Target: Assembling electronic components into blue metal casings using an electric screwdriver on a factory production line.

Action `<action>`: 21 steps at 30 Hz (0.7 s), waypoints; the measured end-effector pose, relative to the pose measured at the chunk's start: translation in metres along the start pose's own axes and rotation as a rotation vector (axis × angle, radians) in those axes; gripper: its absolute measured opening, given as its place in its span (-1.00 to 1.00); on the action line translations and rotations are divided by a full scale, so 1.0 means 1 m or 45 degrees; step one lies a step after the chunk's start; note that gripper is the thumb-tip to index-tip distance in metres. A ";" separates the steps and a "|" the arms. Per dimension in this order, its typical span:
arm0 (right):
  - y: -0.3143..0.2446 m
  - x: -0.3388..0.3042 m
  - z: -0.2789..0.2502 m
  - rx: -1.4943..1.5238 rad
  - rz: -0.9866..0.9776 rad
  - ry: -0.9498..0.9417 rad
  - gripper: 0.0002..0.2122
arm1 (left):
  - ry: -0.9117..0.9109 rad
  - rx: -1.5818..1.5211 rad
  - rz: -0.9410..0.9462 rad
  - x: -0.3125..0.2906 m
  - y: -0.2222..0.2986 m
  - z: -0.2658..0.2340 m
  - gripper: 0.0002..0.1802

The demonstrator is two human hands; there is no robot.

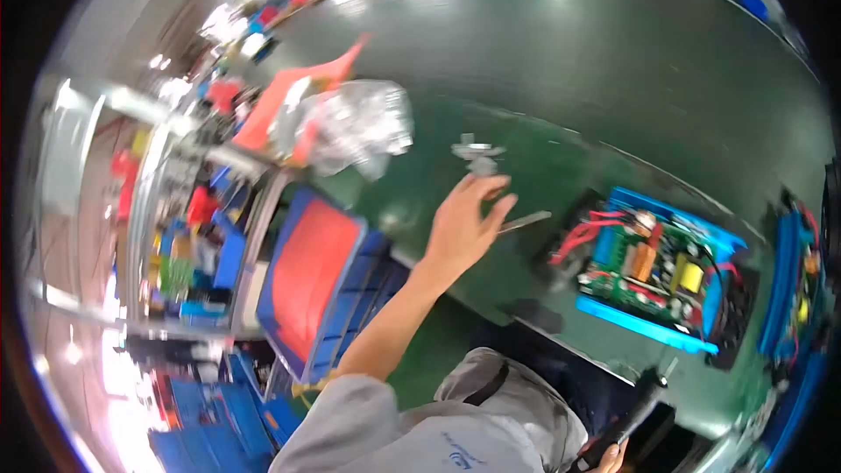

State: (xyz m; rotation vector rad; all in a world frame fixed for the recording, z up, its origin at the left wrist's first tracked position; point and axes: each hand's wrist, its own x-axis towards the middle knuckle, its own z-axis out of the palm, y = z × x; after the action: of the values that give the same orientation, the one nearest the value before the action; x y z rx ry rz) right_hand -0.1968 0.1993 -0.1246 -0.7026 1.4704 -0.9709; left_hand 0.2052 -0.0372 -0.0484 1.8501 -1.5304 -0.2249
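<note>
My left hand (464,221) reaches out over the green bench, thumb and fingers apart, with nothing visible between them. Just beyond its fingers lie small silvery metal parts (478,152), blurred; whether the fingers touch them I cannot tell. Beside the thumb is a thin metal strip or rod (527,222). At the lower edge my right hand (615,455), mostly cut off, grips a black electric screwdriver (632,412) with its bit pointing up and right. To the right on the bench sits an open blue casing (604,305) holding a circuit board (653,267) with red wires.
A clear plastic bag (363,127) and orange-red sheet (280,98) lie at the bench's left. Below them stands a blue crate (346,311) with a red panel. Another blue-cased unit (780,293) is at far right. Shelving (140,210) with coloured bins lines the left.
</note>
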 end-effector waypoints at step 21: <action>0.024 0.026 0.059 0.093 0.145 -0.004 -0.38 | 0.021 -0.541 0.236 0.066 0.017 0.033 -0.82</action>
State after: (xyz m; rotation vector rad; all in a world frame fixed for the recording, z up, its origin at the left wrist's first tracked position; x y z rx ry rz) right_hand -0.1402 0.1781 -0.1568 -0.5611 1.4489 -0.9306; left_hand 0.1925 -0.1119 -0.0419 1.3682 -1.4961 -0.4118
